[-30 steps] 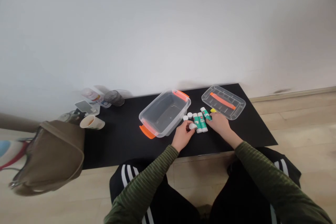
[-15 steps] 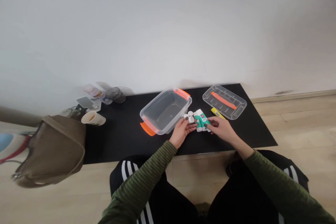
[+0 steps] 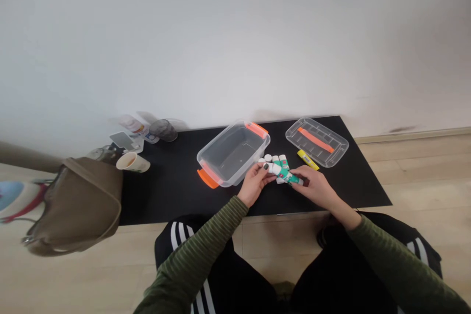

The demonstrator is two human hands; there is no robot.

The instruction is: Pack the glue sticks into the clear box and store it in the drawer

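My right hand (image 3: 312, 181) grips a green-and-white glue stick (image 3: 287, 174), slanted with its white end toward my left hand. My left hand (image 3: 254, 181) is closed, its thumb and fingers pinching a small white cap (image 3: 271, 168) at that end. Whether the cap sits on the stick or only touches it, I cannot tell. Another white cap (image 3: 268, 157) shows just behind the fingers. More green-and-white glue sticks (image 3: 282, 160) lie on the black table (image 3: 172, 196) beneath the held one and are partly covered. A yellow stick (image 3: 308, 160) rests beyond my right hand.
A clear plastic box (image 3: 235, 152) with orange clips stands open, left of the glue sticks. Its lid (image 3: 336, 157), with an orange handle, lies at the back right. To the left are a paper cup (image 3: 133, 162), a dark glass (image 3: 164, 130) and a brown bag (image 3: 81, 206).
My right hand has lifted one glue stick off the group and tilted it, bringing its white end against my left fingers. My left hand has stayed nearly in place.
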